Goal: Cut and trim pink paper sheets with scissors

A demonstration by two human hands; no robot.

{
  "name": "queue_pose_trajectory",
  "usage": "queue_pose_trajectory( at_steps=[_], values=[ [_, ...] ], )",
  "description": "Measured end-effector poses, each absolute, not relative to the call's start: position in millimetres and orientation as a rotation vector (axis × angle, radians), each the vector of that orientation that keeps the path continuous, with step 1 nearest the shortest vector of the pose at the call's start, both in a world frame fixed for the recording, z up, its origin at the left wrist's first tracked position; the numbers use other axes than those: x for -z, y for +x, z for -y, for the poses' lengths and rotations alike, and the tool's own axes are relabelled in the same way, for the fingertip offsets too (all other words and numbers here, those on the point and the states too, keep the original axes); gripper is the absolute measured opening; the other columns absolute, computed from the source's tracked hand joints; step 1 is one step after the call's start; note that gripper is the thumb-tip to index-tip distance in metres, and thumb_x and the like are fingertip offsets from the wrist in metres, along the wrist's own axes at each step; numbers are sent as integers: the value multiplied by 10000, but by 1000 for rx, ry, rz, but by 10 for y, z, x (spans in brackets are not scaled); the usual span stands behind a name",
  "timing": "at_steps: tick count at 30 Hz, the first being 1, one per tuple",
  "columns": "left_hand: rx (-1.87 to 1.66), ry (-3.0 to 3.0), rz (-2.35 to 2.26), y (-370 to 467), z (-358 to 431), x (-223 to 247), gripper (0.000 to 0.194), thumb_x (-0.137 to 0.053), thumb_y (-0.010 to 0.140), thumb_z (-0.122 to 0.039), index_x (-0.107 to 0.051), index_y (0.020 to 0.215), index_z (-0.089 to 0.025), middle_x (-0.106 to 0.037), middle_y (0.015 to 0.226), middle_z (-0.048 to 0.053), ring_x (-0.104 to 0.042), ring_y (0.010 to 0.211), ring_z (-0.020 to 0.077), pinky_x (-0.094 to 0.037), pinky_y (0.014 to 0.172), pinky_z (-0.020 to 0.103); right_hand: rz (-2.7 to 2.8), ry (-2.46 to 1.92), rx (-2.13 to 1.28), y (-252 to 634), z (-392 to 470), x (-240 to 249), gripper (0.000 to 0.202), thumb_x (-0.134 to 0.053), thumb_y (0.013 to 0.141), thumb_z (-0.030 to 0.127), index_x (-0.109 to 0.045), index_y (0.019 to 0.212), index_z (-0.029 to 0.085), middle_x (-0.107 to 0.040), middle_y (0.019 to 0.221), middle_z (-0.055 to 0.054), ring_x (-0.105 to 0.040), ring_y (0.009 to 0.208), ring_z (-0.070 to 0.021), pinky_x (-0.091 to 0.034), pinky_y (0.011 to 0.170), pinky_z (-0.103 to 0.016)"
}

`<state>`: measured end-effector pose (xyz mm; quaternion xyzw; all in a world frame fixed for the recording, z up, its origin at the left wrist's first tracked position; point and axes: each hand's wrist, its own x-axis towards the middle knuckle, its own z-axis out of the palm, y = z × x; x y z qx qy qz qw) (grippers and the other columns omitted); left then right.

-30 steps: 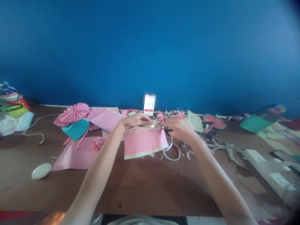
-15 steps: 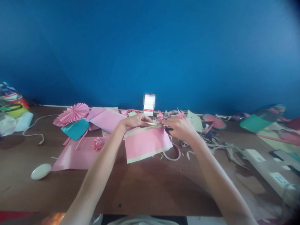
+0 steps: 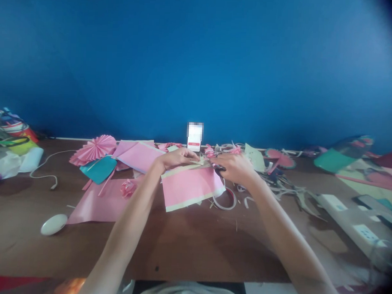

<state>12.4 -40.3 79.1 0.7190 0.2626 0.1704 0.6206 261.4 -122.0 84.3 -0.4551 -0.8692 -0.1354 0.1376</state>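
A pink sheet with pale yellowish borders [image 3: 191, 189] hangs tilted above the brown table, in the middle of the view. My left hand [image 3: 180, 158] is closed on its upper edge, the thumb and fingers pinched together. At the sheet's upper right corner, my right hand [image 3: 233, 165] is closed round dark-handled scissors [image 3: 219, 167], whose blades are hard to make out. Small pale paper strips lie between the two hands, beneath the fingertips.
A lit phone [image 3: 194, 136] stands against the blue wall. Left are a pink paper fan [image 3: 101, 148], a teal piece [image 3: 99, 169], pink sheets and a white mouse [image 3: 54, 225]. Paper scraps, ribbon and a power strip [image 3: 350, 221] lie right.
The pink sheet has shifted very slightly left and up at its lower edge. Both hands have stayed almost in place, and the fingers of the left hand have moved slightly.
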Motion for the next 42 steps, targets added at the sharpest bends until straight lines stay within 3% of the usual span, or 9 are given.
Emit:
queue_pose_trajectory(
  at_steps=[19, 29, 42],
  values=[
    [-423, 1632, -644, 172, 479, -857, 330, -786, 697, -388, -747, 903, -133, -679, 840, 48, -562, 724, 105, -384, 677, 240, 2556, -1309, 377, 2667, 1196, -844, 539, -475, 670, 109, -681, 1143, 262, -728, 907, -16, -608, 757, -161, -263, 540, -257],
    [-355, 1668, -592, 152, 419, -779, 355, -731, 760, -422, -739, 979, -143, -700, 991, 84, -607, 812, 133, -408, 711, 243, 2558, -1333, 399, 2661, 1206, -851, 567, -473, 659, 81, -683, 1153, 263, -739, 922, -22, -614, 736, -161, -241, 524, -262],
    [-287, 1615, -565, 147, 418, -775, 338, -742, 753, -404, -742, 961, -138, -710, 956, 98, -628, 759, 127, -437, 653, 221, 2587, -1304, 463, 2688, 1169, -827, 516, -459, 689, 53, -695, 1086, 283, -738, 828, 8, -601, 662, -141, -179, 510, -278]
  ],
)
